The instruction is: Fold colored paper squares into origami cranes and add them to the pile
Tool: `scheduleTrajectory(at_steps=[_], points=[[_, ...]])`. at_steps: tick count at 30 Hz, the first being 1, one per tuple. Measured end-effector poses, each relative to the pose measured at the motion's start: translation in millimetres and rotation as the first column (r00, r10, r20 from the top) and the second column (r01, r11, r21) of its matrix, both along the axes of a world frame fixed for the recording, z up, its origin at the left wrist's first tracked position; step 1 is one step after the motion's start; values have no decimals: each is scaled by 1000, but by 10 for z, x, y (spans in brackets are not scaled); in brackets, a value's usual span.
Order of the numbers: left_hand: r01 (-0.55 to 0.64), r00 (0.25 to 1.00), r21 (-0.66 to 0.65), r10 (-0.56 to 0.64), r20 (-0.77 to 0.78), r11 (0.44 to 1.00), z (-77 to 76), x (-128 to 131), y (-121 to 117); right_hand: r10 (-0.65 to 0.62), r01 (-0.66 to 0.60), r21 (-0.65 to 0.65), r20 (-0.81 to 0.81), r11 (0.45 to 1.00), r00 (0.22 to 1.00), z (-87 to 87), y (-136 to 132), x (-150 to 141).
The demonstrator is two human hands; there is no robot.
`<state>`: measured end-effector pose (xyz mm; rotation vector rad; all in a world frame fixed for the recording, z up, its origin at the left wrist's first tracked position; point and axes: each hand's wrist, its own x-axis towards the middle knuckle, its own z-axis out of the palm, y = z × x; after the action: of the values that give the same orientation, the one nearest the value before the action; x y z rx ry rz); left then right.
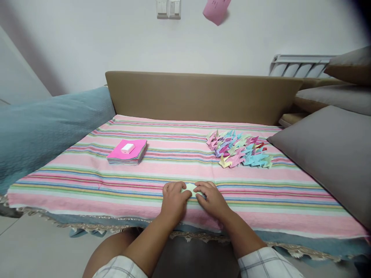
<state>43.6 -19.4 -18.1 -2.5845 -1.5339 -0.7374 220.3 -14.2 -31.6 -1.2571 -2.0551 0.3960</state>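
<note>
A small piece of pale green folded paper (190,189) lies near the front of the striped cloth, between my two hands. My left hand (175,197) has its fingers curled over the paper's left end, thumb along the near side. At the opposite end my right hand (211,199) grips it with bent fingers and thumb. My fingers cover both ends of the paper, so its full shape is hidden. Farther back on the right sits a cluster of folded paper cranes (239,150) in several colours. To the left stands a stack of square coloured paper (127,152), bright pink on top.
A small white box-like item (128,148) rests on the paper stack. The striped cloth (174,135) covers the seat. Grey cushions (327,154) lean in from the right, a blue-covered armrest (55,123) bounds the left, and a brown backrest (197,96) rises behind.
</note>
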Motion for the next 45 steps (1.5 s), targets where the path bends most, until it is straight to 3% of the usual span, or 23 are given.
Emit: scheduleTrajectory(at_steps=[2,6,15,18,22,27,37,45], points=[[2,993,61,6,-119,998,8,15,-62,-2,2,20,16,1000,1000,8,-8,-4],[11,965,0,-11,-262,1000,19,36,-171,-16,14,35,42,999,999,40,-36,-14],[60,996,-21,-61,-60,998,21,0,-145,-53,59,-75,76,995,996,99,-87,25],[65,998,-38,-65,-23,997,60,12,-120,-34,38,-42,95,998,995,70,-91,42],[72,996,-64,-75,-43,995,77,40,-114,-7,2,47,113,999,994,25,-66,77],[27,996,-55,-31,-83,998,57,70,-132,19,-22,14,148,1000,989,10,-31,115],[142,978,-51,-148,-143,989,63,-5,-52,30,-44,64,202,997,979,24,-47,82],[136,975,10,-133,-176,991,-23,-53,38,11,-17,30,188,999,982,89,-99,35]])
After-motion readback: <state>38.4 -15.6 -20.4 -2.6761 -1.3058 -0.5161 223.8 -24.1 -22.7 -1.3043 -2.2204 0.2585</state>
